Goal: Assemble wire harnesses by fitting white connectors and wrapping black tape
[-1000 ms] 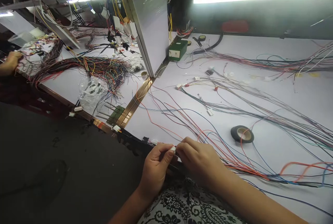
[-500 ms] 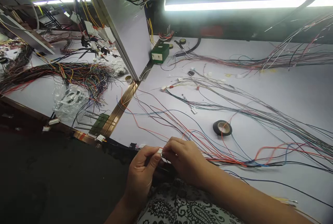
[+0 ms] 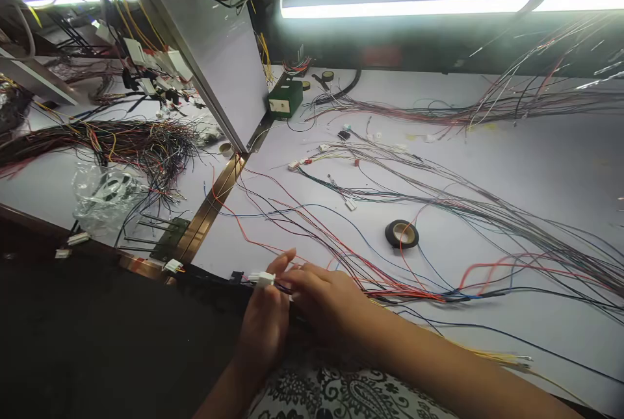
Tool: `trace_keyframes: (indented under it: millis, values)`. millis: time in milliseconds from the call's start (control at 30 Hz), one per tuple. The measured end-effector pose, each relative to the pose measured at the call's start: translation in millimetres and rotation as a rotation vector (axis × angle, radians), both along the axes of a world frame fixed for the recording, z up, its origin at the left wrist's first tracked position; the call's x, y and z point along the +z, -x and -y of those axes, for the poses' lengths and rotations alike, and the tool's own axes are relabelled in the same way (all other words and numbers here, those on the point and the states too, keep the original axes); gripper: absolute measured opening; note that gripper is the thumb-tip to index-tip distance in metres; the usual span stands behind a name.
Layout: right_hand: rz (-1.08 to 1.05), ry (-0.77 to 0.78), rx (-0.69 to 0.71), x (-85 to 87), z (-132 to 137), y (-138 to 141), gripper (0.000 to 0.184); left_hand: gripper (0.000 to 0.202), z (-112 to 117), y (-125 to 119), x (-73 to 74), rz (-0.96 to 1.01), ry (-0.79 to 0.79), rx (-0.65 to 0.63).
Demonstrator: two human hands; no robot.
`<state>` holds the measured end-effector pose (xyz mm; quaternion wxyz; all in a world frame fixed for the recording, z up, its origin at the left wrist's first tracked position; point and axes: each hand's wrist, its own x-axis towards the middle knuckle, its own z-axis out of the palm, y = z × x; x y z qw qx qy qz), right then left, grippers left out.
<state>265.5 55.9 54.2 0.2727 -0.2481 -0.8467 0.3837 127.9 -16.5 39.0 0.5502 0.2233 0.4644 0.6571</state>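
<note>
My left hand (image 3: 266,321) holds a white plug connector (image 3: 266,279) at the table's front edge, its thumb against the housing and a finger raised behind. Dark wires (image 3: 283,288) run from the connector's right side toward my right hand (image 3: 329,295). The fingers of that hand are bent around these wires, close to the housing; their tips are partly hidden. Just left of the connector, a small black connector (image 3: 236,276) lies on the edge. Red wires (image 3: 409,294) stretch across the table beyond my right hand.
A roll of black tape (image 3: 402,234) lies on the white table. Behind it spread bundles of grey and green wires (image 3: 439,201). A green box (image 3: 286,99) stands by the upright partition (image 3: 219,62). On the left are a metal strip (image 3: 209,208) and a plastic bag (image 3: 104,195).
The white connector has turned and shows more of its housing. My left fingers have shifted, one now raised, and my right fingers have moved onto the wires. The whole view has shifted slightly.
</note>
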Motion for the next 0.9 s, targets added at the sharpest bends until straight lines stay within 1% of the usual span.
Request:
trace_keyframes:
  millis: [67, 133, 200, 267, 300, 367, 433, 500, 567, 600, 633, 700, 767, 867, 900]
  values:
    - [0.139, -0.153, 0.047, -13.4, 0.8, -13.7, 0.037, 0.033, -8.6, -0.4, 5.6, 0.059, -0.09, 0.069]
    - [0.271, -0.277, 0.047, -30.6, -0.8, -32.2, 0.036, 0.029, -18.9, -0.3, 13.8, 0.132, -0.13, 0.067]
    - [0.355, -0.324, 0.023, -46.5, -4.0, -52.8, 0.032, 0.027, -30.2, -0.5, 21.7, 0.228, -0.119, 0.037]
    - [0.397, -0.307, 0.009, -55.3, -7.1, -72.6, 0.03, 0.026, -41.4, -1.5, 26.4, 0.302, -0.09, 0.047]
    - [0.396, -0.276, 0.006, -56.1, -8.7, -81.2, 0.029, 0.026, -46.4, -2.3, 27.4, 0.314, -0.074, 0.072]
    - [0.345, -0.16, 0.006, -51.2, -12.6, -94.3, 0.028, 0.027, -54.1, -4.0, 27.1, 0.299, -0.048, 0.12]
    - [0.273, -0.026, -0.024, -42.3, -19.8, -100.2, 0.031, 0.027, -58.1, -5.6, 25.8, 0.258, -0.037, 0.129]
    - [0.257, 0.051, -0.153, -36.4, -31.3, -97.7, 0.04, 0.028, -59.5, -6.8, 25.0, 0.229, -0.043, 0.121]
    - [0.299, 0.074, -0.323, -37.0, -44.3, -87.0, 0.05, 0.028, -59.7, -7.7, 25.3, 0.207, -0.051, 0.118]
    - [0.322, 0.078, -0.372, -39.4, -49.9, -79.3, 0.054, 0.028, -59.6, -8.0, 25.7, 0.195, -0.053, 0.119]
    - [0.337, 0.082, -0.386, -42.5, -53.9, -70.8, 0.057, 0.028, -59.2, -8.4, 26.0, 0.183, -0.053, 0.12]
    - [0.345, 0.084, -0.333, -47.8, -56.2, -53.2, 0.057, 0.028, -57.2, -9.0, 26.3, 0.159, -0.055, 0.124]
    - [0.338, 0.083, -0.246, -49.6, -51.6, -38.2, 0.055, 0.028, -53.4, -9.5, 25.3, 0.143, -0.056, 0.122]
    - [0.34, 0.06, -0.097, -45.3, -43.3, -23.2, 0.051, 0.029, -45.1, -10.2, 20.5, 0.133, -0.037, 0.12]
    - [0.363, 0.04, -0.07, -42.8, -43.0, -19.4, 0.051, 0.029, -42.0, -10.6, 18.1, 0.132, -0.025, 0.117]
